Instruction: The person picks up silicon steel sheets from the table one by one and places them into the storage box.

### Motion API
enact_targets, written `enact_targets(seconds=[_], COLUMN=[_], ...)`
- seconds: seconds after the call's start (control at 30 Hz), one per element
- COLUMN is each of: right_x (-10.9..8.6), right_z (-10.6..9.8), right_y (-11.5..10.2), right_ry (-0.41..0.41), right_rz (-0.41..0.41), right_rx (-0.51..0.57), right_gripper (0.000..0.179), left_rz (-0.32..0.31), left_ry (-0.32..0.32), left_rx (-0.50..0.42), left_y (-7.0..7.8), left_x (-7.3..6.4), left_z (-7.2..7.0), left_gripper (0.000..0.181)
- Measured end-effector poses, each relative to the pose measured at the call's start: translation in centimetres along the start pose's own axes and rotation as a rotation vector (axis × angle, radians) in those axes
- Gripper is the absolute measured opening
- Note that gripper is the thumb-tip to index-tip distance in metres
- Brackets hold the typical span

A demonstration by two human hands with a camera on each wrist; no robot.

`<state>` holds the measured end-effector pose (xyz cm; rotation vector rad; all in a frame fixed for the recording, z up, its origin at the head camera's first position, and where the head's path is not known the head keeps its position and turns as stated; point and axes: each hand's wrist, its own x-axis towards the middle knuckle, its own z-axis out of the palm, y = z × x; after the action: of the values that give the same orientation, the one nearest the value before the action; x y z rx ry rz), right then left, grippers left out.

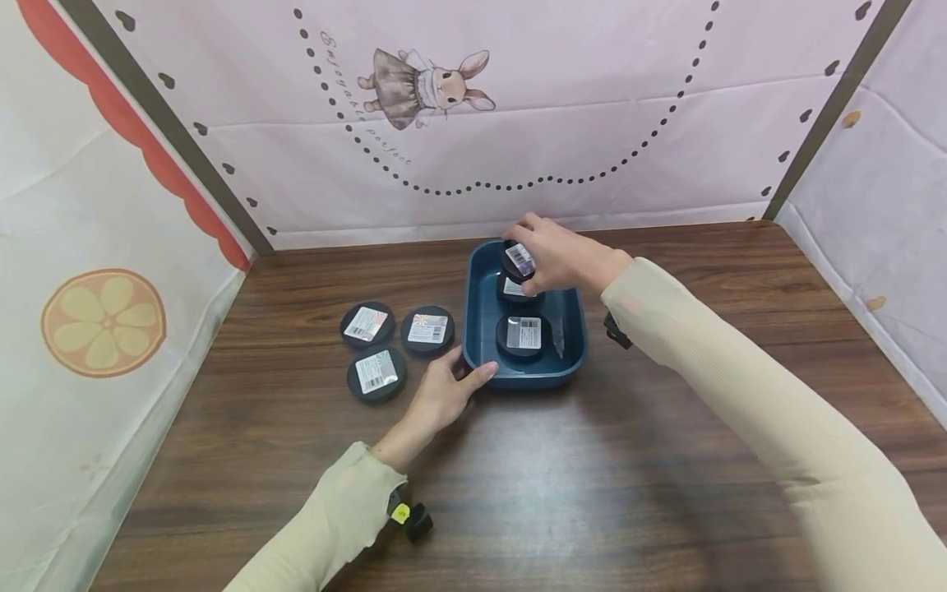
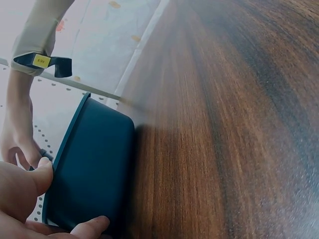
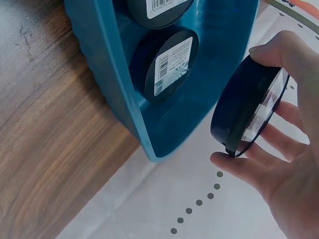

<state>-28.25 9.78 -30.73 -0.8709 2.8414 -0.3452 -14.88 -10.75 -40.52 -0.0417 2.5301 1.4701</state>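
My right hand (image 1: 551,251) pinches a round black tub (image 3: 246,107) by its edge, thumb on one side and fingers on the other. The tub is tilted, its white barcode label facing the palm, above the far end of a blue plastic bin (image 1: 577,358). Inside the bin lie two more black tubs, one nearer the front (image 1: 522,349) and one farther back (image 3: 177,67), labels up. At the bin's near left corner, my left hand (image 1: 442,393) holds the wall, with the thumb (image 2: 44,174) on the rim and other fingers outside and low.
Left of the bin, three similar tubs lie on the brown wooden table (image 1: 592,493): one beside the bin (image 1: 414,345), one farther left (image 1: 348,329) and one nearer me (image 1: 362,390). A printed cloth (image 1: 562,99) hangs behind the table, with more cloth at both sides.
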Motion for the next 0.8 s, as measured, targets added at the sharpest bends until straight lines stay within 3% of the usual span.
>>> enact_targets(seconds=[0.8], right_x=[1.7], right_z=[1.1], right_y=[0.3], right_ry=[-0.061], right_rz=[0.065], right_rx=[-0.009], right_gripper=[0.078], left_rz=[0.009], left_ry=[0.002], left_rx=[0.001], left_y=[0.0], left_x=[-0.1], left_z=[0.0], left_gripper=[0.056])
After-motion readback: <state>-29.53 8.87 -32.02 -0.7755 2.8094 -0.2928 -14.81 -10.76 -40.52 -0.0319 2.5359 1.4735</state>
